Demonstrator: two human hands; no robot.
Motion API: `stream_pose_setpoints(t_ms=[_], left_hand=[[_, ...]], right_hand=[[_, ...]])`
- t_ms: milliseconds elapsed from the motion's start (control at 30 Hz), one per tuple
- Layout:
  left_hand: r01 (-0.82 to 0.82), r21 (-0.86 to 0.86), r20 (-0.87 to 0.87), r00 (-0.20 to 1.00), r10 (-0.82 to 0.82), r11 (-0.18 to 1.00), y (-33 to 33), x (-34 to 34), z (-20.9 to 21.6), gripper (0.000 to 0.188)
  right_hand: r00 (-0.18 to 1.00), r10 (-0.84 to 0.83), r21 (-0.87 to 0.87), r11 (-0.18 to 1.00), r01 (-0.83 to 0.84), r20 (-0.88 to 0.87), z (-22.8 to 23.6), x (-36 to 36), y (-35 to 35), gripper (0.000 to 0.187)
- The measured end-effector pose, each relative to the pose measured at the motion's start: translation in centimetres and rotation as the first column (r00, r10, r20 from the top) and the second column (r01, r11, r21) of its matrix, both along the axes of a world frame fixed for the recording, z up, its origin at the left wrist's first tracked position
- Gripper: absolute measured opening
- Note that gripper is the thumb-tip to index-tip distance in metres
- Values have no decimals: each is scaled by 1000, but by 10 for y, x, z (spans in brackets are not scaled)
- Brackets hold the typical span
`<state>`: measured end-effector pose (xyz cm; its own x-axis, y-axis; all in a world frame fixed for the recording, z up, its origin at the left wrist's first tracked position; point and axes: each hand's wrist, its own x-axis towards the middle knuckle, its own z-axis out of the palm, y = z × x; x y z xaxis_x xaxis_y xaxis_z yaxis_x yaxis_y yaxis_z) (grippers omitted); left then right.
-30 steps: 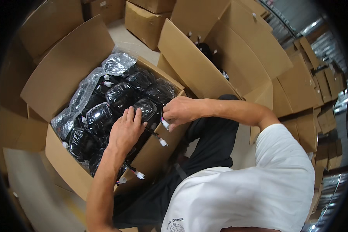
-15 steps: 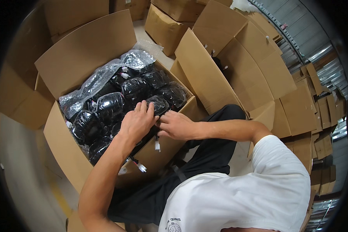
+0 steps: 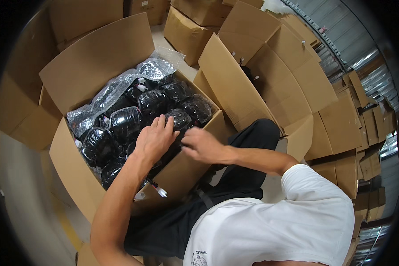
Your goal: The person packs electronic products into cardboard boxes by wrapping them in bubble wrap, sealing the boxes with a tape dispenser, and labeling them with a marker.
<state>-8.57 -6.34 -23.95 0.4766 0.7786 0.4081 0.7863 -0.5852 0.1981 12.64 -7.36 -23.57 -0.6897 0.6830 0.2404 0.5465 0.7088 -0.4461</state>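
An open cardboard box in front of me holds rows of glossy black units in clear plastic wrap, with small white connectors between them. My left hand lies over the units along the near side, its fingers stretched out and what is under the palm hidden. Close by, at the near rim, my right hand has curled, slightly blurred fingers; whatever they hold is hidden. Below my left wrist, a white connector on a dark cable hangs outside the rim.
Bubble wrap lies along the box's far side, beside a raised flap. To the right stands a second open box with dark items and white connectors inside. More cartons stand behind, and flattened cardboard is piled far right.
The white connector that hung over the near rim below my right hand no longer shows there. My right hand has shifted slightly; my left hand stays on the units.
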Motion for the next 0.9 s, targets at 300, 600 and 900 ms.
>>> stream_pose_setpoints(t_ms=[300,600,900], left_hand=[[-26,-180,-36,999,20,983,1,1,15,44],[122,-412,-59,985,-160,903,-19,-36,23,75],[-60,-378,-470,872,-135,924,-60,-42,28,89]], right_hand=[[949,3,340,933,-116,316,-10,27,37,11],[977,83,300,944,-141,197,16,20,-2,27],[989,-57,-550,834,-29,-139,27,-67,-97,33]])
